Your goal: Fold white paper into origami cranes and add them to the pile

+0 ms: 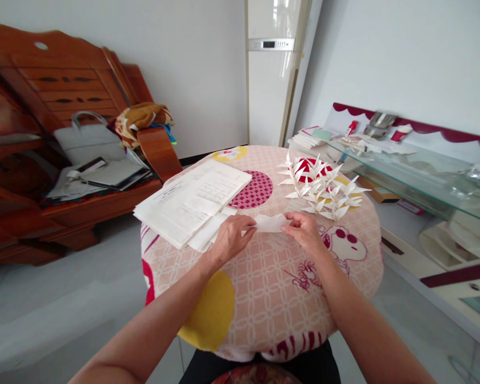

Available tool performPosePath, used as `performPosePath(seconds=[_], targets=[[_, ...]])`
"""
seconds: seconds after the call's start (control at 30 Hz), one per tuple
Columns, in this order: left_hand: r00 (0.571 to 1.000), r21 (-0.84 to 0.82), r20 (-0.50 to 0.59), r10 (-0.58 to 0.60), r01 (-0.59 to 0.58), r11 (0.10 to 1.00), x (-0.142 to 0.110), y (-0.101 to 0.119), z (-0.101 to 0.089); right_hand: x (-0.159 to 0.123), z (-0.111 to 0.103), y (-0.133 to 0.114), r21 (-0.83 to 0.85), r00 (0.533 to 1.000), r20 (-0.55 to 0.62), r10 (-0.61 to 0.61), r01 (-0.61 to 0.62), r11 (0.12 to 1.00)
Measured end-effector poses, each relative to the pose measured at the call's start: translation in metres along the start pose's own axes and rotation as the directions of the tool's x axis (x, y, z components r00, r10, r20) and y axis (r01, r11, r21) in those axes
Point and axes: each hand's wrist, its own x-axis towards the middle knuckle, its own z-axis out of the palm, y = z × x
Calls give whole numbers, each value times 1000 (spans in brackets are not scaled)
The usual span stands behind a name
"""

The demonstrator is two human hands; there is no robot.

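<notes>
A small white sheet of paper [270, 223] is held just above the round table, which is covered by a pink patterned cloth [264, 288]. My left hand [230, 238] pinches its left end with curled fingers. My right hand [304, 230] grips the right end the same way. Behind my right hand lies a cluster of several folded white paper cranes [324, 188]. A stack of printed white sheets [192, 202] lies on the table just left of my left hand.
A wooden bench [64, 138] with a grey bag [88, 140], papers and a folded blanket stands at the left. A white fridge [272, 69] is at the back. A glass shelf unit [416, 160] with cups and papers runs along the right.
</notes>
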Motion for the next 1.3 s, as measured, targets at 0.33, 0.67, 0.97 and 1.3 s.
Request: performPosePath(seconds=[0.33,0.67,0.97,1.3], targets=[[950,-263,59,306,-281,923,6,4,-18,-2,-12,-23,268,995,93,-39,13,963],[894,-527,158,-420,436,730,27,-9,7,-5,-10,-22,220,977,54,208,-215,952],[926,-14,313,213,-220,975,7,8,25,-1,2,-17,75,938,-73,337,-332,940],[866,124,419,271,-351,928,9,1,51,-3,-11,-4,-7,954,-100,284,-286,958]])
